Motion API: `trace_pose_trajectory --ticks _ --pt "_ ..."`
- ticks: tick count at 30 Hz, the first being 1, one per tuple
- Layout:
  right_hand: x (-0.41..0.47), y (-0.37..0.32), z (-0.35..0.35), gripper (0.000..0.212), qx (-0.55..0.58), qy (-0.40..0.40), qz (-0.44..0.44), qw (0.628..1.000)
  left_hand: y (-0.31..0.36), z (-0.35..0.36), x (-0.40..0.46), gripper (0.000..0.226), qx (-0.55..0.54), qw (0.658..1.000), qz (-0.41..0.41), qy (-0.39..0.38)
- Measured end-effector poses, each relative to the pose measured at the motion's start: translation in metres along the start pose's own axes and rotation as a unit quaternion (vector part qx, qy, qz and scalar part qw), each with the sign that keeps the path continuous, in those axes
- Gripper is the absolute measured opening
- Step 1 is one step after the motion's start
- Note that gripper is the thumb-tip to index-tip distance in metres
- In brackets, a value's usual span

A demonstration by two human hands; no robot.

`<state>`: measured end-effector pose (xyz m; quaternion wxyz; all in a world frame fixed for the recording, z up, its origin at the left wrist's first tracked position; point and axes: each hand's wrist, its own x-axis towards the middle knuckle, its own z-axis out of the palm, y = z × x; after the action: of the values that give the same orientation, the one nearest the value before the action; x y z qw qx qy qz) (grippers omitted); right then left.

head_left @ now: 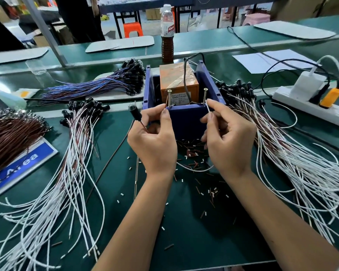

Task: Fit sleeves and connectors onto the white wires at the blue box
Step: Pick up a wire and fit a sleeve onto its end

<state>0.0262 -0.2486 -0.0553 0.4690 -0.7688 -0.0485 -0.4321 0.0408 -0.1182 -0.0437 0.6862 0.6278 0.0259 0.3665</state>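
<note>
The blue box (186,116) stands in the middle of the green table, with an orange block (176,79) inside and two upright screws (168,97) on its front wall. My left hand (155,137) pinches a brown wire with a black connector (134,112) at its top end, just left of the box. My right hand (227,133) pinches the tip of a white wire (208,108) close to the right screw (205,96). That wire loops down under my wrists (196,170).
Bundles of white wires with black connectors lie at left (76,153) and right (292,149). Brown wires (10,133) and blue wires (98,85) lie at far left. Cut sleeve bits (192,151) litter the mat. A bottle (167,34) stands behind the box, a power strip (309,102) at right.
</note>
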Motion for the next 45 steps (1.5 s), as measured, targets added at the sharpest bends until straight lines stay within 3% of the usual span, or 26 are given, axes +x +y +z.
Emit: trace_pose_trajectory --ticks 22,27,30,34,38,40,42,45 --pt "-0.001 -0.006 -0.001 0.028 -0.008 -0.001 -0.001 1.000 0.003 -0.002 -0.002 0.008 0.031 0.999 0.022 -0.012" --pt "0.011 -0.006 -0.016 0.023 -0.038 0.024 -0.025 0.999 0.009 -0.009 -0.001 0.008 -0.006 0.999 0.037 -0.002" --pt "0.025 -0.005 -0.039 0.025 -0.048 0.034 -0.015 0.998 0.020 -0.010 -0.007 0.011 -0.050 0.998 0.031 -0.035" --pt "0.049 0.000 -0.090 0.036 -0.169 -0.063 0.028 0.983 0.043 0.016 -0.030 0.013 -0.086 0.984 0.018 -0.155" --pt "0.076 0.008 -0.145 0.057 -0.382 -0.204 0.199 0.879 0.060 0.067 -0.054 0.008 -0.105 0.964 -0.028 -0.244" --pt "0.084 0.009 -0.166 0.063 -0.439 -0.200 0.239 0.843 0.064 0.094 -0.061 0.006 -0.083 0.961 -0.047 -0.258" --pt "0.089 0.008 -0.182 0.057 -0.455 -0.131 0.202 0.857 0.064 0.118 -0.066 0.010 -0.052 0.961 -0.059 -0.264" --pt "0.086 0.003 -0.188 0.055 -0.440 -0.064 0.055 0.894 0.055 0.136 -0.073 0.027 0.024 0.957 -0.099 -0.270"
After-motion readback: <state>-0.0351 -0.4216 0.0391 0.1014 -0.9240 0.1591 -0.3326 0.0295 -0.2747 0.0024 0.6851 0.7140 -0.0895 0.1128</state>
